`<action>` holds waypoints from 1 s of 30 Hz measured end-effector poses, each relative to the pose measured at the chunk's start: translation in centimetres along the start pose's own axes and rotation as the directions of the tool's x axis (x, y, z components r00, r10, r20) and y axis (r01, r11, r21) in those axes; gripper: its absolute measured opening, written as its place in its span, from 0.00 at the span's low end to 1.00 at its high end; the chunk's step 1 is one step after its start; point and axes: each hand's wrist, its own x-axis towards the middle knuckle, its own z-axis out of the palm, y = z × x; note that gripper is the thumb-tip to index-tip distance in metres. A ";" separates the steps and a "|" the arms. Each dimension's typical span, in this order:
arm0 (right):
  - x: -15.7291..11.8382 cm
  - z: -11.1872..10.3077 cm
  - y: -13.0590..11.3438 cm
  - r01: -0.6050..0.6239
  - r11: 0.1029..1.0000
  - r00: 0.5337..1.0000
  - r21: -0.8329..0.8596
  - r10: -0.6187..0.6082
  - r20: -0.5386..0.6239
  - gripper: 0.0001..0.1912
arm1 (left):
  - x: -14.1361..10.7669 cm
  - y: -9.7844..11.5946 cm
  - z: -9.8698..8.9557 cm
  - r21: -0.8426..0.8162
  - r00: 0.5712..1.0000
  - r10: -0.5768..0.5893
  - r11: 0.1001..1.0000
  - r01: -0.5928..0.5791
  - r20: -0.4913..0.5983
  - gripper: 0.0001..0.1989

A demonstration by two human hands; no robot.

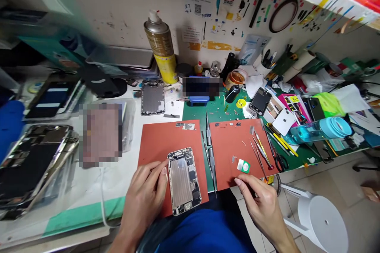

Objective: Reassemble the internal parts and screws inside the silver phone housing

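Observation:
An opened smartphone [181, 182] lies on the left red mat, its battery and inner boards exposed. My left hand [147, 191] is curled at the phone's left edge, index finger and thumb against its upper side. Over the front edge of the right red mat, my right hand [259, 199] has thumb and index finger pinched together. Whatever may be between those fingertips is too small to make out. Just beyond them is a small green-and-white round-marked piece [244, 166], with a little metal part [234, 159] beside it.
Between the mats lie screwdrivers [211, 158]. Tweezers [259, 154] and black-handled scissors [280, 162] rest at right, near a blue water bottle [320, 129]. A spray can [162, 51] stands at the back. Another opened phone [152, 98] lies behind the left mat. A white stool [322, 221] stands on the floor.

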 end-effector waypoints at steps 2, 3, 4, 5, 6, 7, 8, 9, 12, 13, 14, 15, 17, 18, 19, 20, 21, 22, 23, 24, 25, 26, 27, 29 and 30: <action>0.0 0.1 0.0 -0.023 0.999 1.000 0.026 0.022 0.015 0.08 | -0.1 -0.1 0.0 0.006 1.000 0.004 1.000 -0.004 -0.003 0.16; 0.0 0.1 0.0 -0.026 0.999 1.000 0.032 0.026 0.018 0.08 | -0.1 -0.1 0.0 0.008 1.000 0.004 1.000 -0.004 -0.002 0.16; 0.0 0.1 0.0 -0.026 0.999 1.000 0.035 0.025 0.018 0.09 | -0.1 -0.1 0.0 0.010 1.000 0.003 1.000 -0.003 0.000 0.15; 0.0 0.2 0.0 -0.025 0.999 1.000 0.037 0.025 0.016 0.09 | -0.2 -0.1 0.0 0.011 1.000 0.004 1.000 -0.004 0.002 0.15; 0.0 0.2 0.0 -0.027 0.999 1.000 0.038 0.026 0.015 0.09 | -0.2 -0.1 0.0 0.014 1.000 0.004 1.000 -0.004 0.004 0.15; 0.0 0.2 0.0 -0.029 0.999 0.999 0.041 0.028 0.014 0.09 | -0.2 -0.1 0.0 0.017 1.000 0.006 1.000 -0.006 0.004 0.15; 0.0 0.2 -0.1 -0.032 0.998 0.999 0.045 0.031 0.015 0.09 | -0.1 -0.1 0.0 0.022 1.000 0.011 1.000 -0.011 0.001 0.15; 0.0 0.2 0.0 -0.037 0.998 0.999 0.050 0.036 0.017 0.08 | -0.1 -0.1 0.0 0.027 1.000 0.017 0.999 -0.017 -0.003 0.15; -0.1 0.3 0.0 -0.046 0.997 0.999 0.057 0.045 0.030 0.09 | 0.0 -0.1 0.1 0.044 0.999 0.035 0.998 -0.034 -0.011 0.14; -0.1 0.4 0.1 -0.049 0.997 0.998 0.056 0.047 0.035 0.09 | 0.0 -0.2 0.1 0.047 0.999 0.039 0.998 -0.039 -0.012 0.14; -0.1 0.5 0.1 -0.050 0.997 0.998 0.056 0.048 0.039 0.09 | 0.0 -0.2 0.1 0.049 0.999 0.042 0.998 -0.041 -0.012 0.14; -0.2 0.5 0.2 -0.051 0.997 0.998 0.058 0.048 0.041 0.09 | 0.0 -0.2 0.1 0.049 0.999 0.046 0.998 -0.045 -0.011 0.14; -0.2 0.6 0.2 -0.050 0.997 0.998 0.063 0.047 0.043 0.08 | 0.0 -0.2 0.1 0.047 0.999 0.051 0.998 -0.051 -0.009 0.14; -0.2 0.7 0.2 -0.049 0.997 0.998 0.067 0.046 0.043 0.08 | -0.1 -0.2 0.1 0.045 0.999 0.051 0.998 -0.050 -0.007 0.14; -0.3 0.7 0.2 -0.049 0.996 0.998 0.069 0.046 0.043 0.08 | -0.1 -0.2 0.0 0.044 0.999 0.051 0.998 -0.051 -0.006 0.14; -0.3 0.7 0.2 -0.050 0.996 0.998 0.070 0.047 0.045 0.08 | -0.1 -0.2 0.0 0.044 0.999 0.052 0.998 -0.052 -0.003 0.14; -0.3 0.8 0.2 -0.052 0.996 0.998 0.069 0.049 0.047 0.08 | -0.1 -0.2 0.0 0.045 0.999 0.054 0.998 -0.054 0.000 0.14; -0.3 0.8 0.2 -0.054 0.996 0.998 0.068 0.051 0.049 0.08 | -0.1 -0.2 0.0 0.047 0.999 0.054 0.997 -0.054 0.003 0.14; -0.3 0.8 0.2 -0.055 0.996 0.997 0.066 0.051 0.050 0.08 | -0.1 -0.2 0.0 0.049 0.998 0.055 0.997 -0.056 0.007 0.14; -0.3 0.8 0.2 -0.055 0.996 0.997 0.064 0.052 0.052 0.08 | -0.1 -0.2 0.0 0.051 0.998 0.058 0.997 -0.058 0.007 0.15; -0.3 0.8 0.2 -0.055 0.997 0.997 0.063 0.052 0.053 0.08 | -0.1 -0.2 0.1 0.052 0.998 0.058 0.997 -0.058 0.008 0.15; -0.2 0.8 0.2 -0.056 0.997 0.997 0.061 0.052 0.053 0.08 | -0.1 -0.3 0.1 0.052 0.998 0.055 0.997 -0.055 0.007 0.15; -0.2 0.9 0.3 -0.055 0.997 0.997 0.060 0.052 0.055 0.08 | -0.1 -0.3 0.1 0.051 0.999 0.052 0.997 -0.052 0.003 0.15; -0.2 0.9 0.3 -0.056 0.997 0.997 0.057 0.052 0.056 0.08 | -0.1 -0.3 0.1 0.047 0.999 0.045 0.998 -0.045 0.000 0.15; -0.2 1.0 0.3 -0.055 0.997 0.997 0.055 0.052 0.057 0.08 | -0.1 -0.3 0.1 0.047 0.999 0.041 0.998 -0.041 -0.001 0.15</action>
